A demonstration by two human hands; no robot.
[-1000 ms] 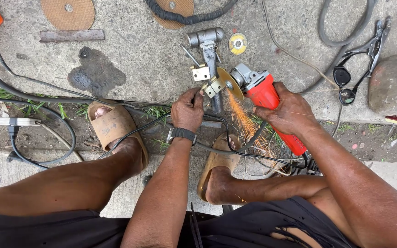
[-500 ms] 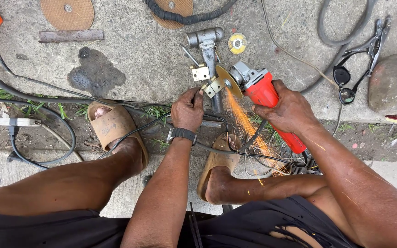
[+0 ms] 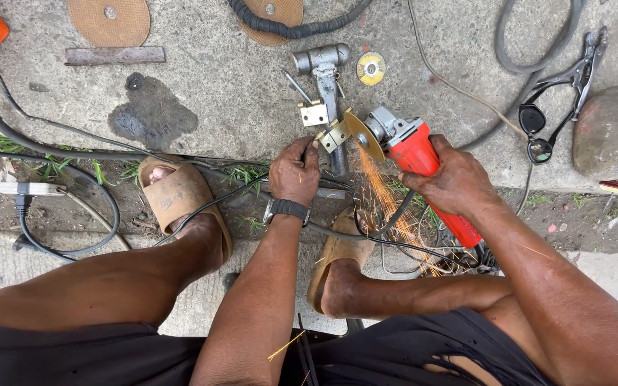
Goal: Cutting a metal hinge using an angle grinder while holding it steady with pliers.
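My right hand (image 3: 455, 182) grips a red angle grinder (image 3: 415, 154) whose disc (image 3: 364, 136) touches a small brass-coloured hinge (image 3: 332, 135) on a grey metal piece (image 3: 325, 75) lying on the concrete. Orange sparks (image 3: 380, 189) stream down toward my right sandal (image 3: 337, 257). My left hand (image 3: 295, 171), with a black watch on the wrist, presses down on the lower end of the metal piece right beside the disc.
Two tan sandals, the left one (image 3: 177, 196), flank black cables (image 3: 59, 136). Worn grinding discs (image 3: 109, 20) and a small yellow disc (image 3: 370, 68) lie farther out, with a flat metal bar (image 3: 114, 56), dark goggles (image 3: 536, 132), pliers (image 3: 581, 68) and a stone (image 3: 613, 132) at right.
The spark stream has grown and spread downward. Both hands and the grinder stay in nearly the same place.
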